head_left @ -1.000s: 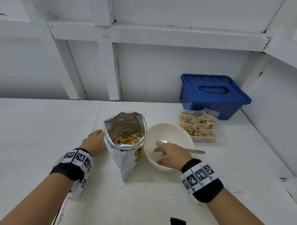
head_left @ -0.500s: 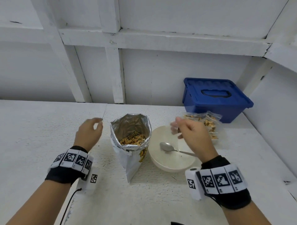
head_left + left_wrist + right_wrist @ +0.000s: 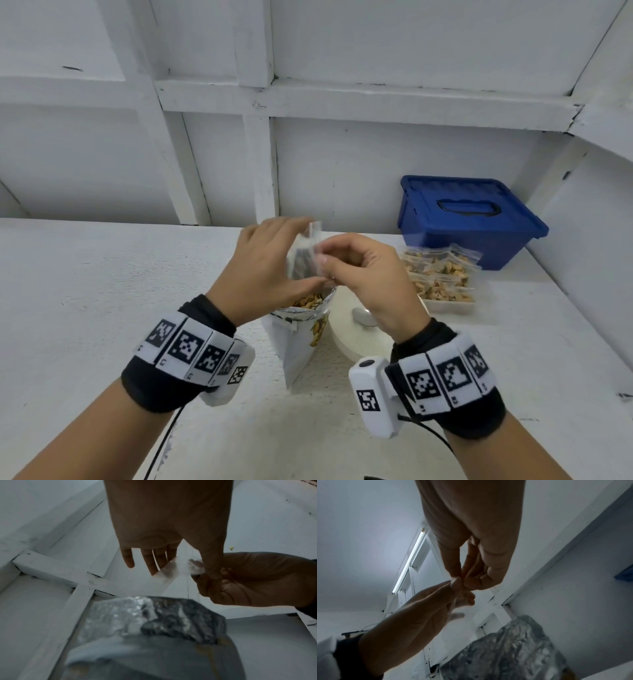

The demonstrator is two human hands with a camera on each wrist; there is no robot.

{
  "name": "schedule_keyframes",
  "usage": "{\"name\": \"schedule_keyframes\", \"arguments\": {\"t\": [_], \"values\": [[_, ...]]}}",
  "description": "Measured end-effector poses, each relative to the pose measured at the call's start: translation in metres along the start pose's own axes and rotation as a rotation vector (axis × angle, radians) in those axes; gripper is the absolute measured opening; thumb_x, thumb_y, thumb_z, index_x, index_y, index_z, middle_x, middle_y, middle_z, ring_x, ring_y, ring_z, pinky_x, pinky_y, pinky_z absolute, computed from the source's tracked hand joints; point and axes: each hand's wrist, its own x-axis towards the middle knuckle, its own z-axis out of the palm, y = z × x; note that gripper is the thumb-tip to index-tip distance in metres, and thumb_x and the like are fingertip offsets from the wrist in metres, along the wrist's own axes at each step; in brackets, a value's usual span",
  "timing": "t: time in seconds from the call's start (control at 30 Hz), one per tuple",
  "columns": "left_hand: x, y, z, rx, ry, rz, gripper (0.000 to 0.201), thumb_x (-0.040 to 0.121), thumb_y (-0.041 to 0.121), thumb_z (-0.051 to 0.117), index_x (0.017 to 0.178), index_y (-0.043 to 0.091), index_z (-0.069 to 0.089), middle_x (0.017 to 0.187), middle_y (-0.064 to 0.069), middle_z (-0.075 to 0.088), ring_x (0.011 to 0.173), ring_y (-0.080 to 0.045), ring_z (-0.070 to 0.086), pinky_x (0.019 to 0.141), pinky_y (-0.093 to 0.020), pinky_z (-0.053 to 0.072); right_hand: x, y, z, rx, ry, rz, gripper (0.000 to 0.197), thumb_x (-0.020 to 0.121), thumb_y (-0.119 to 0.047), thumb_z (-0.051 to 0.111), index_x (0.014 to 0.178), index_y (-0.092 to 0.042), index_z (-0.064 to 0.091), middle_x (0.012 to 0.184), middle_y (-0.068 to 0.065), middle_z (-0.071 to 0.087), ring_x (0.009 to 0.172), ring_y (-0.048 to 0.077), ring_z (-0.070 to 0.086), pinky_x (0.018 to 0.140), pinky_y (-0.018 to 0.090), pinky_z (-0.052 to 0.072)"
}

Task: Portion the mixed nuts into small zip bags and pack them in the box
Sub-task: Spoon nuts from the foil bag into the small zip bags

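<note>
Both hands are raised above the bench (image 3: 102, 308), meeting over the open foil bag of mixed nuts (image 3: 301, 329). Between them hangs a small clear zip bag (image 3: 303, 260), blurred and seemingly empty. The right hand (image 3: 370, 277) has its fingers (image 3: 211, 582) curled, pinching one edge of the zip bag between thumb and forefinger. The left hand (image 3: 263, 270) pinches the facing edge with its thumb, while its other fingers (image 3: 149, 562) stretch out loosely behind the plastic.

Directly below the fingertips stands the foil bag, its mouth open. Just right of it, under the right hand, sits a white bowl (image 3: 359, 339) with a spoon (image 3: 364, 317) inside. Farther right of the fingers lie filled zip bags (image 3: 442, 277) in a shallow tray, and beyond them a blue box (image 3: 469, 219) with its lid on, against the wall.
</note>
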Motion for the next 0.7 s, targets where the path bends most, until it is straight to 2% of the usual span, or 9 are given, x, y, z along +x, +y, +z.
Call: {"name": "schedule_keyframes", "arguments": {"t": [0.07,0.13,0.2,0.27,0.33,0.4,0.5,0.6,0.7], "values": [[-0.003,-0.002,0.000,-0.006,0.000,0.032,0.074,0.069,0.068,0.050,0.117,0.012,0.053,0.105,0.003,0.060,0.098,-0.014,0.054,0.089,-0.030,0.030,-0.002,0.001,0.001,0.024,-0.035,0.030,0.019,0.082,0.003,0.063,0.085,-0.016,0.066,0.074,0.001,0.068,0.066,0.006,0.062,0.061,0.018,0.051],[-0.005,-0.004,-0.001,-0.042,-0.024,0.072,0.067,0.070,0.065,0.053,0.110,0.012,0.053,0.096,0.005,0.057,0.087,-0.010,0.052,0.081,-0.025,0.035,-0.003,-0.001,0.001,0.016,-0.090,0.061,0.015,0.082,0.002,0.063,0.088,-0.012,0.065,0.076,0.006,0.067,0.064,0.007,0.061,0.060,0.018,0.050],[-0.006,-0.005,-0.003,-0.120,-0.062,0.085,0.063,0.070,0.063,0.056,0.109,0.014,0.051,0.093,0.009,0.050,0.079,-0.003,0.045,0.070,-0.014,0.036,-0.002,-0.001,0.002,-0.004,-0.114,0.076,0.014,0.083,0.002,0.063,0.090,-0.010,0.066,0.076,0.010,0.066,0.063,0.011,0.060,0.059,0.020,0.051],[-0.007,-0.005,-0.004,-0.135,-0.075,0.090,0.066,0.068,0.065,0.056,0.111,0.014,0.049,0.094,0.012,0.045,0.078,0.000,0.041,0.065,-0.009,0.034,-0.001,-0.001,0.003,-0.052,-0.108,0.069,0.018,0.083,0.005,0.060,0.088,-0.011,0.067,0.073,0.014,0.063,0.063,0.016,0.058,0.060,0.025,0.052],[-0.009,-0.007,-0.005,-0.097,-0.088,0.077,0.075,0.065,0.069,0.055,0.116,0.014,0.048,0.100,0.011,0.048,0.081,0.002,0.042,0.066,-0.010,0.036,0.000,-0.002,0.003,-0.120,-0.105,0.058,0.023,0.083,0.006,0.057,0.086,-0.014,0.067,0.068,0.013,0.061,0.060,0.016,0.056,0.060,0.026,0.052],[-0.012,-0.008,-0.005,-0.062,-0.114,0.049,0.082,0.061,0.073,0.053,0.120,0.018,0.043,0.110,0.008,0.054,0.086,-0.002,0.049,0.066,-0.015,0.041,0.001,-0.002,0.004,-0.164,-0.111,0.057,0.029,0.083,0.007,0.054,0.085,-0.019,0.066,0.062,0.007,0.060,0.055,0.011,0.056,0.059,0.022,0.051],[-0.015,-0.007,-0.005,-0.038,-0.096,0.040,0.074,0.064,0.073,0.052,0.117,0.022,0.044,0.109,0.009,0.056,0.084,-0.004,0.052,0.062,-0.012,0.039,-0.002,-0.002,0.005,-0.177,-0.141,0.050,0.034,0.082,0.009,0.052,0.084,-0.022,0.067,0.057,0.000,0.059,0.052,0.006,0.055,0.056,0.017,0.048],[-0.017,-0.007,-0.003,-0.068,-0.079,0.037,0.065,0.070,0.067,0.051,0.112,0.018,0.052,0.098,0.012,0.055,0.082,-0.005,0.052,0.063,-0.018,0.042,-0.004,-0.002,0.004,-0.196,-0.147,0.030,0.032,0.085,0.004,0.055,0.090,-0.026,0.067,0.063,-0.001,0.064,0.056,0.004,0.059,0.057,0.014,0.047],[-0.019,-0.013,-0.004,-0.181,-0.092,-0.036,0.062,0.071,0.065,0.049,0.112,0.018,0.054,0.098,0.012,0.055,0.085,-0.006,0.053,0.069,-0.018,0.042,-0.006,0.002,-0.010,-0.395,-0.090,-0.006,0.022,0.088,-0.011,0.059,0.100,-0.027,0.067,0.077,-0.005,0.068,0.069,0.000,0.061,0.065,0.011,0.046]]}}
